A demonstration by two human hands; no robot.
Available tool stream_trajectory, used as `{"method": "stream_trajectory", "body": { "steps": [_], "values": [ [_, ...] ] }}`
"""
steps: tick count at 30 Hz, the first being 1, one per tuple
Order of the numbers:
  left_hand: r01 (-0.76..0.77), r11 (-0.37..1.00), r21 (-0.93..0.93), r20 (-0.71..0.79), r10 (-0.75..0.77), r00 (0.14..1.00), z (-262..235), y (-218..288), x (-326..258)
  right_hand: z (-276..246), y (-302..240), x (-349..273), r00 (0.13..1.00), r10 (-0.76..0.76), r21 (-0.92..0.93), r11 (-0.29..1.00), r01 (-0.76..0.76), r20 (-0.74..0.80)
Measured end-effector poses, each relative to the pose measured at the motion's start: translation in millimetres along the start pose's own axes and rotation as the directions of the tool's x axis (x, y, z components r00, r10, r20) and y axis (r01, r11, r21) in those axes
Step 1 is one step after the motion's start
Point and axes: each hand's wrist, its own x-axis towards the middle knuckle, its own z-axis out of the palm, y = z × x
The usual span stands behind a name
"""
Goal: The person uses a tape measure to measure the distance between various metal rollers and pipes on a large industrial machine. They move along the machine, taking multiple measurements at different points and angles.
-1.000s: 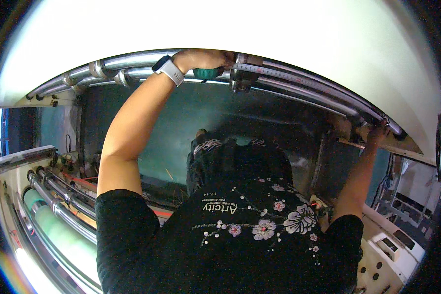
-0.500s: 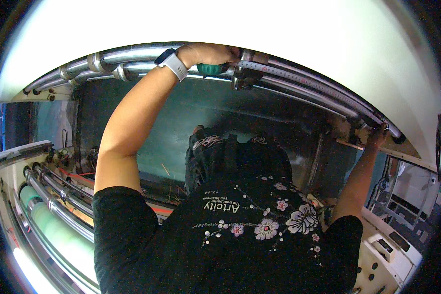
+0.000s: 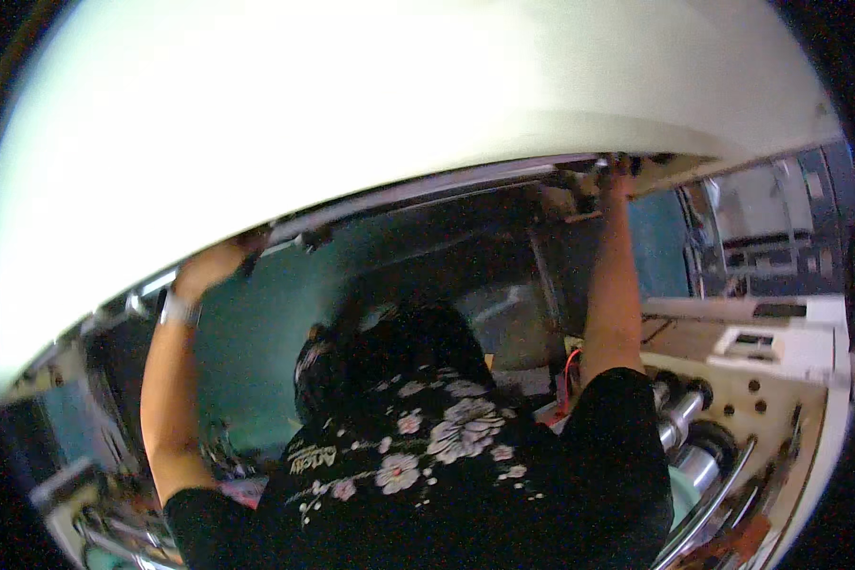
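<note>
Head view: L hand (image 3: 217, 266) & R hand (image 3: 619, 177) well apart, each up at the long bar (image 3: 399, 197) under the white cover (image 3: 351, 104); blur + cover edge hide fingers, can't tell if either's clamped. Bar spans btwn them, w/ a dark fitting (image 3: 309, 239) near L hand. Prob. best: both hands steady, in line w/ bar, fingers clear of fitting; R sleeve (image 3: 617, 418) off the rollers (image 3: 698, 470), lower R.
</note>
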Motion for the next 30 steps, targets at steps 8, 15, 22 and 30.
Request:
{"method": "stream_trajectory", "body": {
  "steps": [8,15,22,30],
  "values": [
    [0.039,0.997,0.064,0.362,-0.059,0.93,93,-53,-32,-35,-51,-9,0.835,0.135,-0.228,0.974,-0.012,0.533],
    [0.09,0.963,0.255,0.293,-0.166,0.942,170,-70,-39,-44,-74,3,0.759,0.081,-0.242,0.965,0.104,0.646],
    [0.195,0.965,0.175,0.374,-0.248,0.894,221,-75,-63,-41,-93,29,0.633,0.091,-0.336,0.9,0.278,0.768],
    [0.022,0.995,0.093,0.324,-0.051,0.945,265,-105,-85,-39,-138,59,0.671,-0.008,-0.41,0.786,0.462,0.741]
  ]
}}
